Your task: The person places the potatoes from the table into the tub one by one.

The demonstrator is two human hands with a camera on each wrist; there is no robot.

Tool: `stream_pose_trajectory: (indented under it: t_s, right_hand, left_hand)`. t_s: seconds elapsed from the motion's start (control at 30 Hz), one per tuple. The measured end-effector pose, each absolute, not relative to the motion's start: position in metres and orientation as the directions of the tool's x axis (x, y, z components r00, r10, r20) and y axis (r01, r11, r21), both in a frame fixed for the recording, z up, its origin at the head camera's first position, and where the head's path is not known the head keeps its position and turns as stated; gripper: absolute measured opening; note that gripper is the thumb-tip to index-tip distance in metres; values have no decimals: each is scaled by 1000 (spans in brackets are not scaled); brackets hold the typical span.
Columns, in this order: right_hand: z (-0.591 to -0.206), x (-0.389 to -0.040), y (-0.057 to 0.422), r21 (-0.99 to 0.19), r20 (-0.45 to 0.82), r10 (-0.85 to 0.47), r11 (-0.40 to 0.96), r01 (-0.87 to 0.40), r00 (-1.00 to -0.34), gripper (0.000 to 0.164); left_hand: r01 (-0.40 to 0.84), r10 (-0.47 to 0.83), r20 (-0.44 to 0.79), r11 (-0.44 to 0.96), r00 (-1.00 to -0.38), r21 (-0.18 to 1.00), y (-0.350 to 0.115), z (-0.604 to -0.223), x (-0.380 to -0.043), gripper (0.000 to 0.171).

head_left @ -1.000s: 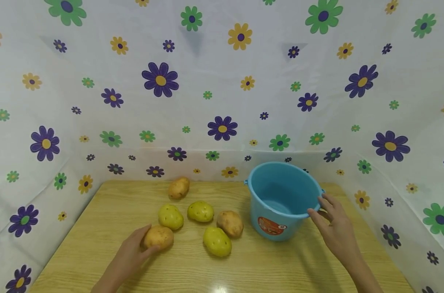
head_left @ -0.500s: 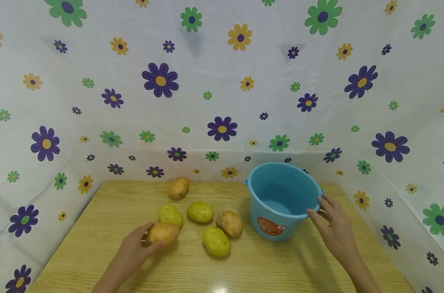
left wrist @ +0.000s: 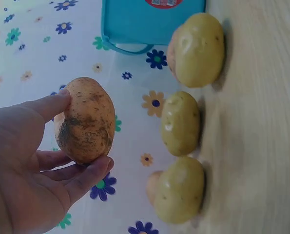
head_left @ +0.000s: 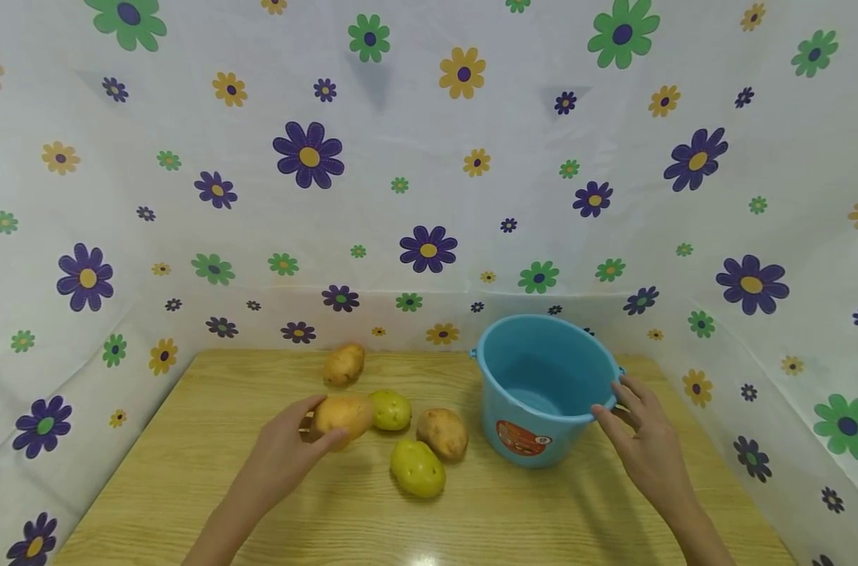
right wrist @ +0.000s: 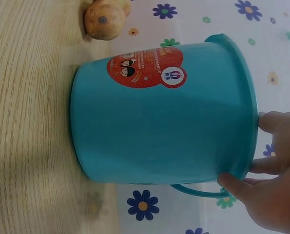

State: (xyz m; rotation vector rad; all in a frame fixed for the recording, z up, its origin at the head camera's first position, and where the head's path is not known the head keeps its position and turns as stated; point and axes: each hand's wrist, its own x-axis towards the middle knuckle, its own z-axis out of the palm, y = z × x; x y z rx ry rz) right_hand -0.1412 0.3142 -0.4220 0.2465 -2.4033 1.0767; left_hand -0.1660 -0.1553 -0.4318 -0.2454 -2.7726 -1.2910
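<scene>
In the head view my left hand [head_left: 284, 448] holds a brown potato [head_left: 349, 413] off the table, thumb on the near side and fingers behind. Dark soil patches mark this potato [left wrist: 88, 124] in the left wrist view. To its right lie two yellow-green potatoes [head_left: 417, 468] and a brown potato [head_left: 443, 433]. A third yellow-green potato [left wrist: 181, 190] shows in the left wrist view; the held one hides it from the head camera. On the right, my right hand [head_left: 644, 440] grips the rim of an upright blue bucket [head_left: 495, 405], thumb outside. No potato shows inside it.
Another brown potato [head_left: 344, 364] lies near the back edge of the wooden table [head_left: 372, 527]. A white flower-patterned cloth [head_left: 372, 212] stands behind and along both sides. The bucket's handle [right wrist: 198, 191] hangs along its side in the right wrist view.
My left hand has lifted the brown potato from the table and carried it right and away from me, past the nearest yellow-green potato. The right hand and bucket stay in place.
</scene>
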Motion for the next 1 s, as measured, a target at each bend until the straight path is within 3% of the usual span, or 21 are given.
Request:
stream_pose_trajectory:
  t_s: [0.5,0.63,1.0]
  right_hand:
    - [-421,-140,316,-662,482,41,672,-333,-875,54]
    - [-421,-139,316,-659,477,42,678,-326,-878,54]
    - [-420,-140,315,-665,476,43,671,-327,-879,55]
  left_hand:
    - [299,212,213,585,-954,754,-99,-387,-186,71]
    - [335,245,235,561,-941,757,-79,-375,-193,64]
    - [393,285,273,591,-919,705,-35,-355,-212,66]
